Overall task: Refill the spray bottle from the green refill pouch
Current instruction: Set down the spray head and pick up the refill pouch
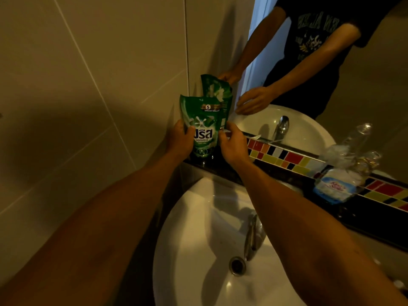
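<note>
The green refill pouch stands upright on the dark ledge behind the sink, close to the wall corner. My left hand grips its left edge, thumb across the front. My right hand rests against its right edge, fingers curled around the side. The pouch's back shows in the mirror just behind it. A clear plastic bottle stands on the ledge far to the right, partly wrapped in crinkled plastic; I cannot make out a spray head on it.
The white sink lies below my arms, with a chrome tap and drain. A blue and white packet sits beside the bottle. A strip of coloured tiles runs under the mirror. Tiled wall on the left.
</note>
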The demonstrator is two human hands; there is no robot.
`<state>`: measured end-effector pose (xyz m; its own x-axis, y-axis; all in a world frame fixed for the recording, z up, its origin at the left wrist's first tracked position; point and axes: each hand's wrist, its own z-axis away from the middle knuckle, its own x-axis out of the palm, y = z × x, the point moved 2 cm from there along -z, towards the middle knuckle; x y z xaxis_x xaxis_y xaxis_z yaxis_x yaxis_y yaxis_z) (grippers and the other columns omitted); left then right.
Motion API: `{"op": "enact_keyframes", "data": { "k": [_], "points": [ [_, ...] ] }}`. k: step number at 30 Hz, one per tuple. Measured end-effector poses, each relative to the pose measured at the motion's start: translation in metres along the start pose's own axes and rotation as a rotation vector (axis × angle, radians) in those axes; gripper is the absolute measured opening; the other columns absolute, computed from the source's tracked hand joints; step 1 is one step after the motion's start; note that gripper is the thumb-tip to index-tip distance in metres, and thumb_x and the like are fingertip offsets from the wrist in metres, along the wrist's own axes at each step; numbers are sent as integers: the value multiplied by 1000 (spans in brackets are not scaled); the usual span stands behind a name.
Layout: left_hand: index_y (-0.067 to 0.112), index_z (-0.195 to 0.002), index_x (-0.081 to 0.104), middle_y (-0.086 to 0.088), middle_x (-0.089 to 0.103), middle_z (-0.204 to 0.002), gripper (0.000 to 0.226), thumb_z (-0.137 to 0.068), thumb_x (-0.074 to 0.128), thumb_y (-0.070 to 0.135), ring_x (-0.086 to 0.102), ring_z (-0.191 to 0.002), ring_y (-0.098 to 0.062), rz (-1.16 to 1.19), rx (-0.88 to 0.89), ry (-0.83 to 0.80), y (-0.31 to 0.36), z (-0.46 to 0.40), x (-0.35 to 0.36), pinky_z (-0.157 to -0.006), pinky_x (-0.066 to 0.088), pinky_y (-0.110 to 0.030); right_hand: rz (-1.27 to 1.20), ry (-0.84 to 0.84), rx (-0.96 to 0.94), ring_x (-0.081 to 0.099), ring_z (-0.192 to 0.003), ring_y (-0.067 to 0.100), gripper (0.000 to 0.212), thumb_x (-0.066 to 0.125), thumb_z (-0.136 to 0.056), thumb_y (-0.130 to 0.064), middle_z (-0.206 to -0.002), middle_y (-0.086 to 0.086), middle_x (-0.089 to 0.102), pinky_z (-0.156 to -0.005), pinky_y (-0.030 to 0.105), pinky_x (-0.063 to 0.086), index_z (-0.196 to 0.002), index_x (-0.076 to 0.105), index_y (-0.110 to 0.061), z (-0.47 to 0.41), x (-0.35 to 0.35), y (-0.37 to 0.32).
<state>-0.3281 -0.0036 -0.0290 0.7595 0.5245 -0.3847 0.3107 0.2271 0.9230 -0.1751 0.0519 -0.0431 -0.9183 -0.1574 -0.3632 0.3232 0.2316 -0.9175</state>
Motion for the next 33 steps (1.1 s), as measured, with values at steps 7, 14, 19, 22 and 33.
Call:
{"op": "enact_keyframes", "data": {
  "k": [7, 14, 19, 22, 33],
  "points": [
    [6, -135, 54, -3, 62, -109, 34, -109, 39, 23, 63, -99, -20, 98, -50, 19, -21, -32, 16, -62, 42, -18, -14, 11, 33, 59, -102, 8, 36, 45, -109, -18, -123, -2, 63, -73, 9, 44, -144, 52, -12, -33, 21, 14],
    [12, -143, 51, -6, 60, -133, 37, -108, 41, 17, 58, -113, -17, 203, -102, 83, -36, -50, 16, -74, 45, -13, -19, 89, 63, 58, -81, 1, 18, 47, -108, -16, -95, -2, 63, -64, 10, 45, -111, 61, -6, -47, 26, 25],
    [15, -119, 61, -6, 68, -107, 19, -103, 49, 15, 65, -91, -19, 265, -128, 113, -40, -55, 15, -63, 50, -21, -52, 100, 76, 57, -79, 1, 15, 48, -108, -16, -90, -3, 63, -64, 13, 43, -104, 60, -9, -47, 25, 23],
    [25, -97, 60, -8, 69, -102, 14, -100, 53, 13, 69, -100, -31, 372, -146, 76, -40, -54, 14, -82, 60, -42, -73, 113, 68, 59, -81, 6, 14, 50, -106, -15, -94, 3, 66, -71, 22, 47, -102, 61, -8, -41, 17, 23],
    [31, -95, 55, 8, 68, -91, 13, -104, 51, 23, 64, -79, -4, 339, 42, -227, 12, -4, 41, -67, 47, -26, -152, 300, 64, 66, -90, 11, 14, 51, -106, -16, -96, 1, 68, -76, 20, 56, -103, 63, -9, 19, -63, 15]
  ]
}}
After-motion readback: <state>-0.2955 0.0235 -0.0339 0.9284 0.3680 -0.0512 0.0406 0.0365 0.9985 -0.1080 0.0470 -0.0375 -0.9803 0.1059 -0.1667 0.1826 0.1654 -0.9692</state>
